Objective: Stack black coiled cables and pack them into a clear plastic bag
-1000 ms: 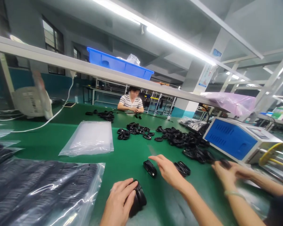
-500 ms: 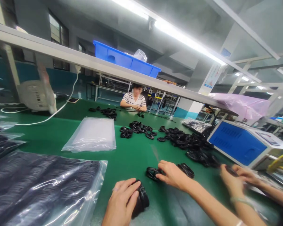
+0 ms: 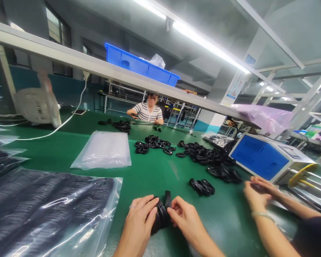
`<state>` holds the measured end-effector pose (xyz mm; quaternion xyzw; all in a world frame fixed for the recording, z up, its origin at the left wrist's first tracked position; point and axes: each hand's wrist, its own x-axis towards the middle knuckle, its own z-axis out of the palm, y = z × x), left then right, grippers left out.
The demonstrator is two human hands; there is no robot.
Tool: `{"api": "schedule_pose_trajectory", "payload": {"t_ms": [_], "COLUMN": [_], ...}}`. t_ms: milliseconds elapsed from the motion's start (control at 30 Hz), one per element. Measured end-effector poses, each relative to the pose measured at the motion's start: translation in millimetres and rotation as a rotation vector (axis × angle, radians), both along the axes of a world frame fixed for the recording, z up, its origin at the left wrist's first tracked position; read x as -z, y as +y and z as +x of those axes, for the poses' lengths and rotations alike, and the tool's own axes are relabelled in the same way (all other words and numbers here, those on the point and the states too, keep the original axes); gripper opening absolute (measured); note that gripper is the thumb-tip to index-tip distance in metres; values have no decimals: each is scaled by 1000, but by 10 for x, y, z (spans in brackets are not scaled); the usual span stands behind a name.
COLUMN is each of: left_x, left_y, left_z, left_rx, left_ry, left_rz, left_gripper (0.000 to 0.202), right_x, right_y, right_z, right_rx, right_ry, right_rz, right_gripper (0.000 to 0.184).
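At the front of the green table, my left hand (image 3: 140,223) curls around a row of black cable coils (image 3: 159,216) standing on edge. My right hand (image 3: 186,219) pinches one more black cable coil (image 3: 168,200), upright against the right end of that row. Its fingertips sit on the coil's right side. Just beyond my right hand lie several black coils (image 3: 202,187) in a small group. The palm side of my left hand is hidden.
Clear bags of packed coils (image 3: 53,210) lie left, with flat empty bags (image 3: 103,150) behind. Loose coils (image 3: 198,151) are heaped near a blue-fronted machine (image 3: 259,157). A co-worker's hands (image 3: 259,194) work at right; another person (image 3: 148,110) sits opposite. A fan (image 3: 37,105) stands far left.
My right hand has picked up a coil from the table and brought it left and nearer, against the row. My left hand stays on the row. The person opposite has spread their arms.
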<state>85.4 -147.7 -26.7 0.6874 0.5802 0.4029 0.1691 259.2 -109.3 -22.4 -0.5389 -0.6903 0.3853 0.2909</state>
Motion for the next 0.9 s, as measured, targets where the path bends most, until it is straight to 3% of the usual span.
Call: {"api": "schedule_pose_trajectory", "payload": {"t_ms": [133,333,533,600,700,900], "left_x": [-10,-18,-16,-7,8,10], "left_y": [1,-6,-17,-12,-3,-13], "left_z": [-2,-7,-1,4,11,34], "left_rx": [4,0,8,7,6,-2], "left_ry": [-17,-27,-27,-24,-33,-109], "left_rz": [3,2,-13,-15,-2,21], "left_gripper": [29,29,29,29,29,29], "right_x": [-92,-249,-172,-136,-115,29], "right_y": [11,61,22,3,-50,-178], "right_z": [94,133,102,112,102,-70], "right_rx": [-110,-243,-194,-177,-170,-51], "right_ry": [76,309,359,377,340,242], "right_rz": [20,-216,-212,-198,-115,20], "right_gripper": [8,12,11,20,32,37]}}
